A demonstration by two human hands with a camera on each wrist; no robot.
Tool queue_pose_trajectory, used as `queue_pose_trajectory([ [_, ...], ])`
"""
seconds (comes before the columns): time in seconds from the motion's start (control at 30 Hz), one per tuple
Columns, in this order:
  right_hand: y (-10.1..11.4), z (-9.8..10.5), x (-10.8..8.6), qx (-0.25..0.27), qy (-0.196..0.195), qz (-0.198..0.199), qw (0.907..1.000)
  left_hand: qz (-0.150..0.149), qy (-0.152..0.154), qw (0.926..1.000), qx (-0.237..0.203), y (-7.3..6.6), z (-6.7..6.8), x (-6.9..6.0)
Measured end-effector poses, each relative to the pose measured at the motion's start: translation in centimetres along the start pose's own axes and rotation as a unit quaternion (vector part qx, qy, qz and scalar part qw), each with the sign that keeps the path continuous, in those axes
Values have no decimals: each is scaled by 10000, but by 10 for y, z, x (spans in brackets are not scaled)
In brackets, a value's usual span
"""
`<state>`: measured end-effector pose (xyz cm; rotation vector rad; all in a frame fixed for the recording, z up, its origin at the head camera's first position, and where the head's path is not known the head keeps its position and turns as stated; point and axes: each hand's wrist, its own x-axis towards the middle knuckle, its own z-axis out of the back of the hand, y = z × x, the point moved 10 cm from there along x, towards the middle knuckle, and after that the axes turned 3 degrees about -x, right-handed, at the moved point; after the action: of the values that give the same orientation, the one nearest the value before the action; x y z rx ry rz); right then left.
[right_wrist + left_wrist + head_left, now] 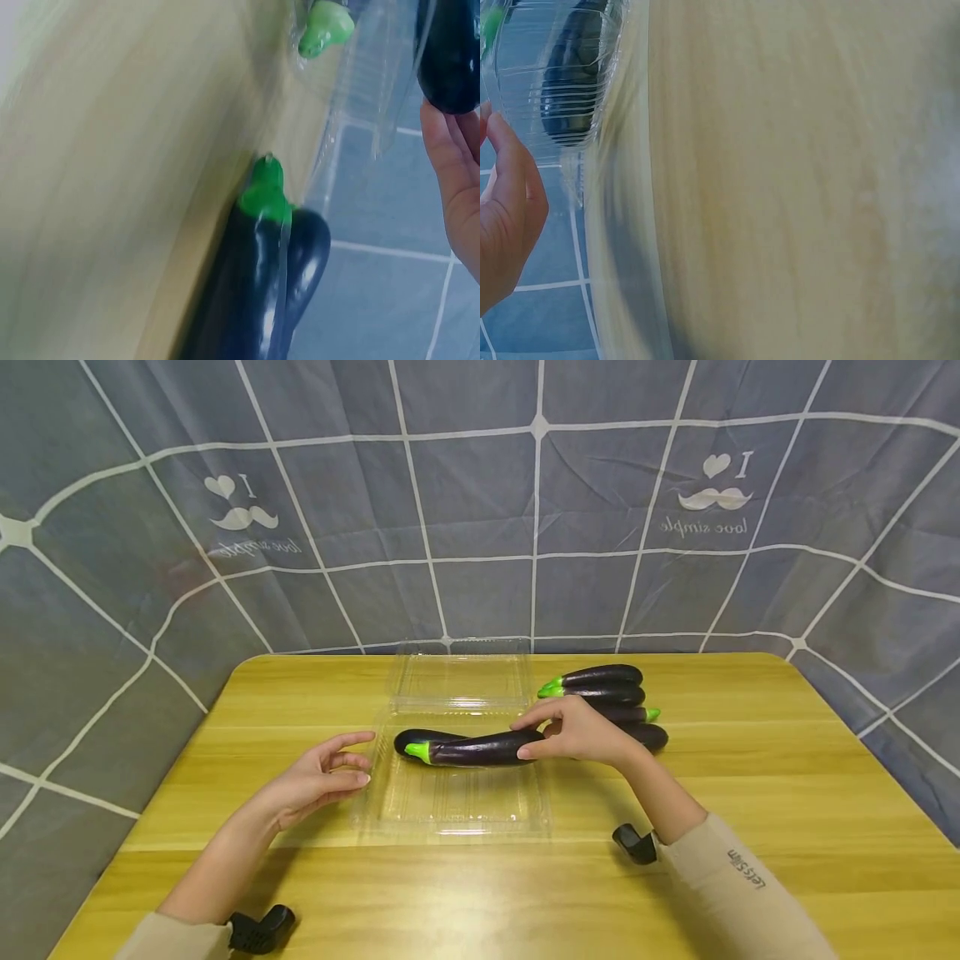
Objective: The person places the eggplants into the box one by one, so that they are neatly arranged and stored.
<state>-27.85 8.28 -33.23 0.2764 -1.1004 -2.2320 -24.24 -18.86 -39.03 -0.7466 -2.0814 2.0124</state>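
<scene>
My right hand (573,731) pinches the blunt end of a dark purple eggplant (480,750), its green cap pointing left. This eggplant lies across a clear plastic clamshell box (450,810) whose lid (461,681) is folded back. Behind it, a second eggplant (408,737) rests inside the box; the left wrist view shows its rounded end (571,90) through the plastic. Beside the box's left wall is my left hand (318,777), fingers loosely bent and holding nothing. Whether its fingertips touch the rim, I cannot tell.
Several more eggplants (603,677) lie grouped on the wooden table (465,893), right of the box. Some of their green caps point left, others right. A grey curtain (480,518) with white lines hangs behind the table and along its sides.
</scene>
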Motion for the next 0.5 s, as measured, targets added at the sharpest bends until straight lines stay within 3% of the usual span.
queue_pose_trajectory([
  [0.27, 3, -16, 11, 176, 133, -112, 9997, 13, 21, 10000, -67, 1, 0, -1],
  [0.5, 8, -29, 21, -82, 268, 59, 9996, -1, 6, 10000, -11, 1, 0, 0],
])
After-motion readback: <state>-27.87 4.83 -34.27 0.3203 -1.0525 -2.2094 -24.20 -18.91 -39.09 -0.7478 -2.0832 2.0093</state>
